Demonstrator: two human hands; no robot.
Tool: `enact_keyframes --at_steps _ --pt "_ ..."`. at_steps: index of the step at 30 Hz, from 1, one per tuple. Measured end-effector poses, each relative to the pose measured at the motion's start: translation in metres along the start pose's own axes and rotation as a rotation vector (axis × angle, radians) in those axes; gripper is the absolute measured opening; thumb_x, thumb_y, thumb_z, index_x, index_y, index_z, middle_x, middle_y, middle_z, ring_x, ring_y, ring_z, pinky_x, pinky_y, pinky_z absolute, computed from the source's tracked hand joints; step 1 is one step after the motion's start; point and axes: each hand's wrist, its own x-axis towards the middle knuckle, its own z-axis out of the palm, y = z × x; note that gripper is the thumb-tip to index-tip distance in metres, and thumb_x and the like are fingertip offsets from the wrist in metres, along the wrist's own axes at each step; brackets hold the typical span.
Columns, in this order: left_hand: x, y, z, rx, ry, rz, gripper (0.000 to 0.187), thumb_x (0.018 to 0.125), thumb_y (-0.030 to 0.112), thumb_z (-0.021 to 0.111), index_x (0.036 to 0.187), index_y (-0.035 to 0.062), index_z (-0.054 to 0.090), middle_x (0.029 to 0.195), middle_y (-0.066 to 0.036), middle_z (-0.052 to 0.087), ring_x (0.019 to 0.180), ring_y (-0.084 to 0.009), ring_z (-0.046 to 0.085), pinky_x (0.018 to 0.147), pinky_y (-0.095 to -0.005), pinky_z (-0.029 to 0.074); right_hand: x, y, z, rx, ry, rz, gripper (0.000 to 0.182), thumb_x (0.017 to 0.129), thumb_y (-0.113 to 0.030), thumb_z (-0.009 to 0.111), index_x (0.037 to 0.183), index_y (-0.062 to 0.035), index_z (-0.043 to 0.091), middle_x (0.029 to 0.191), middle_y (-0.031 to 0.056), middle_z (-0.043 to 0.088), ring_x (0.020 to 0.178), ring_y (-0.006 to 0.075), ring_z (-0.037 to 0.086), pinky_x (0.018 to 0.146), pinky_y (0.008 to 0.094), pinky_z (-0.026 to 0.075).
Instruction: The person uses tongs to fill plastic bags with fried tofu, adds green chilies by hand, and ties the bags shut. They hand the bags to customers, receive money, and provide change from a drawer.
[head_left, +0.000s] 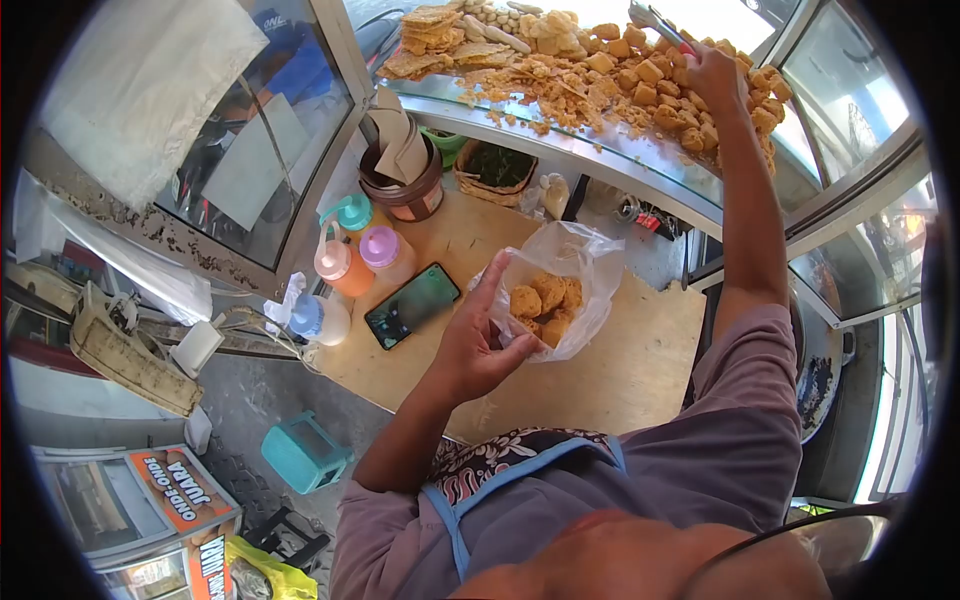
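On the wooden counter lies a clear plastic bag (590, 300), its mouth open, with several golden fried pieces (545, 300) inside. My left hand (480, 335) is at the bag's left edge, index finger stretched up and thumb apart from it, near the rim. Up on the glass-cased shelf, my right hand (715, 80) is wrapped round metal tongs (655, 22) with a red part at the grip. The tongs reach over a heap of fried cubes (650, 75). Left of the cubes are crumbs (540, 90) and stacked flat crackers (430, 30).
A black phone (412, 305) lies left of the bag. Squeeze bottles (345, 262) stand beyond it, near a brown bucket (410, 190) holding brown paper. A woven basket (495, 172) sits below the shelf's metal edge (600, 150). A teal stool (305, 452) is on the floor.
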Motion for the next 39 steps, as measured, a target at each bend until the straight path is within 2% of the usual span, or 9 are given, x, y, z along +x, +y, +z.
enact_keyframes --at_steps 4,7,10,13,20,24,26,32,39 --pt "-0.006 -0.008 -0.007 0.102 0.031 -0.047 0.085 0.079 -0.006 0.061 0.149 0.0025 0.013 0.138 -0.013 0.035 0.101 -0.0134 0.056 0.08 -0.0259 0.05 -0.053 0.039 -0.048 0.651 -0.205 -0.205 0.038 0.088 -0.024 0.061 0.119 -0.0033 0.062 0.103 0.0072 0.068 0.092 0.0123 0.06 0.082 0.0243 0.044" --pt "-0.005 -0.013 -0.002 0.155 0.058 -0.019 0.084 0.08 -0.004 0.06 0.149 0.0051 0.014 0.133 -0.012 0.039 0.089 -0.009 0.058 0.073 -0.0237 0.05 -0.137 0.058 -0.108 0.719 -0.524 -0.333 0.04 0.09 -0.017 0.057 0.124 0.0041 0.057 0.112 0.0094 0.062 0.102 0.0148 0.056 0.088 0.0249 0.042" --pt "-0.001 -0.014 0.008 0.145 0.06 -0.041 0.083 0.081 -0.003 0.06 0.149 0.0053 0.014 0.13 -0.012 0.041 0.085 -0.008 0.057 0.072 -0.0231 0.049 -0.207 0.032 -0.149 0.69 -0.733 -0.581 0.043 0.078 -0.009 0.063 0.118 0.0052 0.06 0.084 0.0139 0.06 0.076 0.0204 0.058 0.069 0.0314 0.043" --pt "-0.001 -0.018 0.015 0.191 0.065 0.048 0.082 0.081 -0.003 0.059 0.149 0.005 0.014 0.13 -0.012 0.042 0.083 -0.0079 0.056 0.072 -0.0229 0.049 -0.254 -0.001 -0.155 0.558 -0.779 -0.606 0.049 0.073 0.0 0.062 0.121 0.0041 0.058 0.089 0.0167 0.061 0.08 0.0246 0.061 0.07 0.0297 0.046" --pt "-0.025 -0.011 0.006 0.011 0.047 0.007 0.076 0.082 -0.006 0.055 0.148 0.0039 0.019 0.132 -0.013 0.046 0.077 -0.0073 0.057 0.07 -0.022 0.049 -0.214 0.026 -0.099 0.57 -0.073 -0.279 0.038 0.089 -0.011 0.062 0.126 -0.0047 0.057 0.11 0.0127 0.064 0.098 0.0176 0.062 0.084 0.0296 0.048" --pt "-0.047 -0.006 -0.011 0.072 0.066 0.024 0.07 0.081 -0.008 0.053 0.145 0.001 0.027 0.136 -0.015 0.047 0.073 -0.0061 0.056 0.066 -0.0211 0.05 -0.143 0.073 0.002 0.034 0.262 -0.151 0.044 0.091 -0.04 0.056 0.123 -0.0103 0.059 0.107 0.015 0.065 0.097 0.034 0.062 0.083 0.0412 0.049" --pt "-0.056 -0.004 -0.018 0.086 0.097 0.05 0.068 0.08 -0.009 0.053 0.143 -0.0005 0.031 0.138 -0.016 0.046 0.072 -0.0055 0.056 0.064 -0.0208 0.051 -0.128 0.076 0.025 -0.171 0.095 -0.043 0.044 0.092 -0.041 0.054 0.124 -0.0108 0.059 0.107 0.0138 0.065 0.097 0.0332 0.061 0.087 0.0405 0.047" --pt "-0.092 0.006 -0.037 0.124 0.168 0.039 0.06 0.079 -0.009 0.052 0.138 -0.0015 0.041 0.135 -0.014 0.049 0.071 -0.0049 0.055 0.061 -0.0216 0.053 -0.154 -0.012 0.002 0.223 0.559 -0.441 0.023 0.085 -0.018 0.063 0.107 -0.0098 0.066 0.098 0.0076 0.063 0.095 0.0262 0.057 0.087 0.0394 0.043" --pt "-0.103 0.003 -0.036 0.085 0.172 0.016 0.059 0.078 -0.01 0.052 0.136 -0.0039 0.043 0.137 -0.02 0.046 0.069 -0.0042 0.054 0.057 -0.0198 0.053 -0.233 -0.137 0.088 0.736 -0.008 -0.766 0.019 0.077 -0.001 0.054 0.093 -0.0045 0.064 0.093 0.0134 0.065 0.095 0.0308 0.06 0.084 0.0409 0.048"
